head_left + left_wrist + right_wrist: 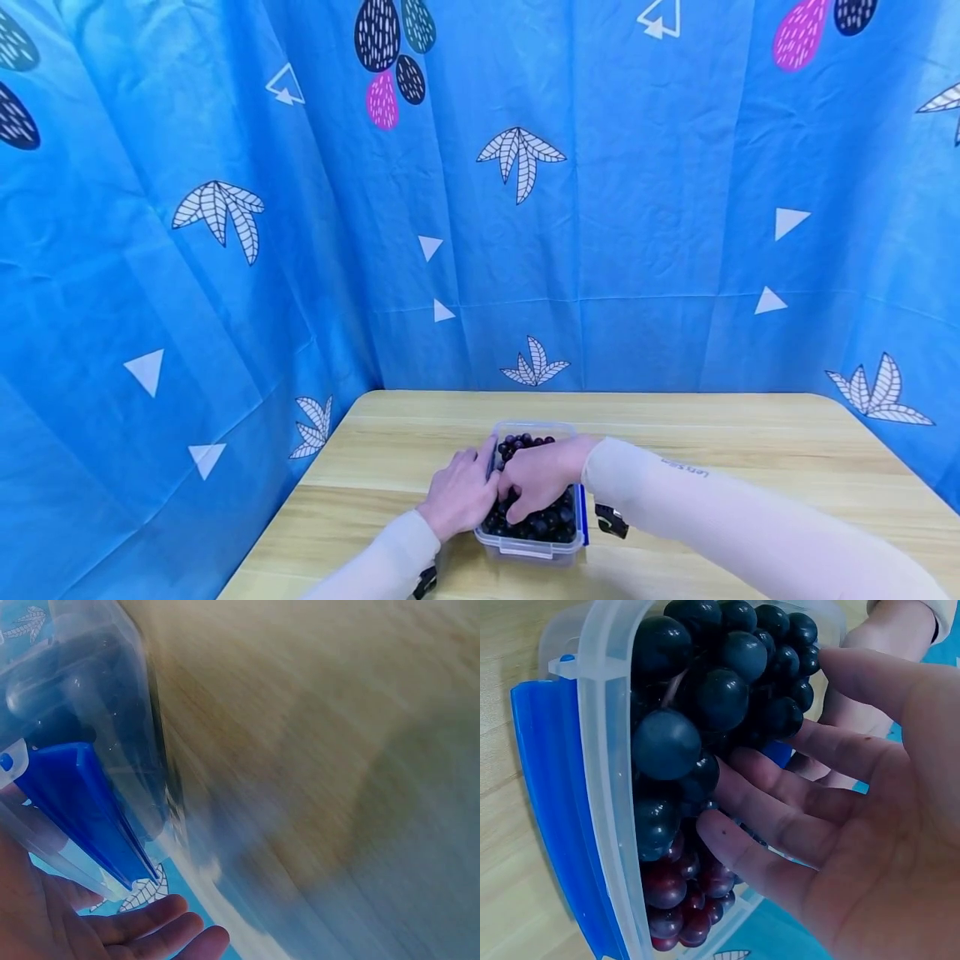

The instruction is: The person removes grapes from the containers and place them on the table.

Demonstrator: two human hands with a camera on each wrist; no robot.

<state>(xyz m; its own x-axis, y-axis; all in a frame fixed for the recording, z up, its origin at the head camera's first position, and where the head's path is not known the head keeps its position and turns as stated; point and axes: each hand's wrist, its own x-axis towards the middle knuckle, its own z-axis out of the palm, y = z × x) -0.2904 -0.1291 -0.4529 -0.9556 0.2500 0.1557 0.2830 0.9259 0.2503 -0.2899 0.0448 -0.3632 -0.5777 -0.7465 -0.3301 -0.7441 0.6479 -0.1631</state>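
A clear plastic food container (528,547) stands on the table with bunches of dark grapes (551,523) inside. My right hand (536,479) reaches down into it. In the right wrist view its spread, slightly bent fingers and thumb touch the black grapes (716,697); redder grapes (694,896) lie at one end. Along the container's left side rests my left hand (463,490). The left wrist view shows several of its fingers extended beside a blue side clip (82,802). Part of the left hand is out of that view.
A second blue clip (562,825) hangs on the container's right side. The light wooden table (720,450) extends on both sides. Blue patterned curtains (645,250) enclose its back and left. A black wrist strap (611,521) shows on the right forearm.
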